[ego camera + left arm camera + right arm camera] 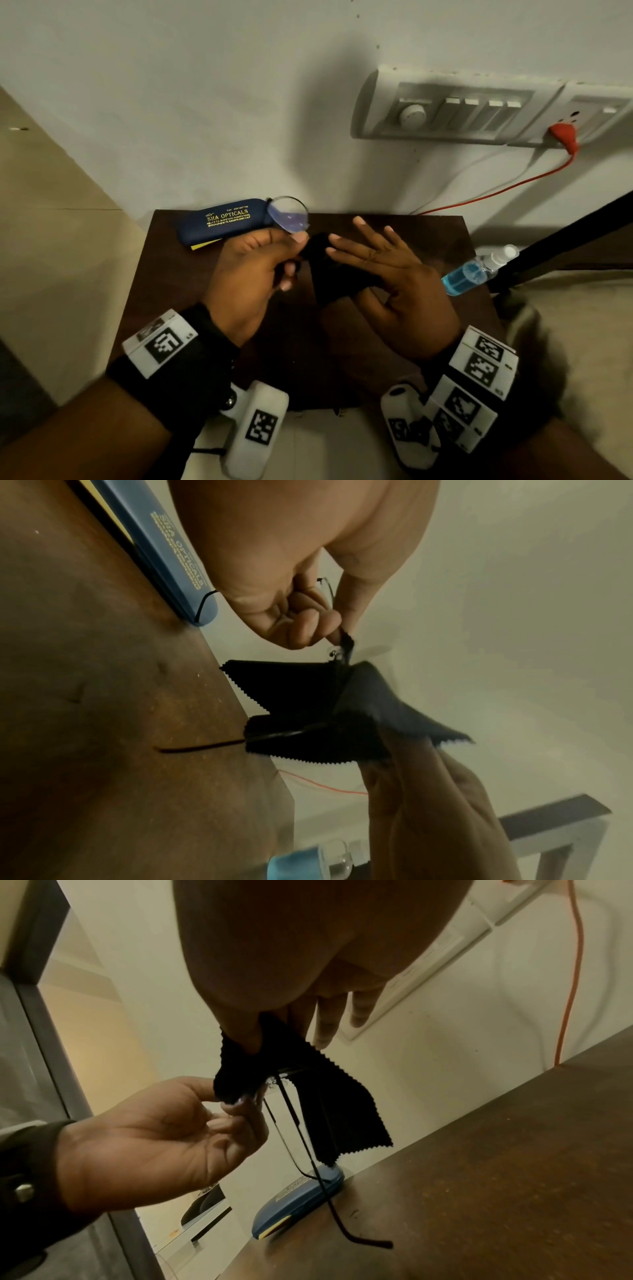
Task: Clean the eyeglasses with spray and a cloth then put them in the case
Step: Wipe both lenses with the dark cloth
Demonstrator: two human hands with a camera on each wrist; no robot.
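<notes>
Thin-rimmed eyeglasses [288, 215] are held up over the dark wooden table [171, 274] by my left hand [291, 255], which pinches the frame near the bridge. One round lens shows above my thumb; the other is wrapped in a black cloth [329, 270]. My right hand [342, 248] pinches that cloth [329, 1104] around the lens between thumb and forefinger, with its other fingers spread straight. The temple arms [329, 1199] hang down toward the table. The blue eyeglass case [219, 221] lies closed at the table's back left. The spray bottle [476, 270] of blue liquid lies at the right edge.
A wall with a switch panel [455, 109] and a red plug and cord [563, 135] stands behind the table. A black bar [565, 236] runs diagonally at the right, next to the bottle. Pale floor lies to the left of the table.
</notes>
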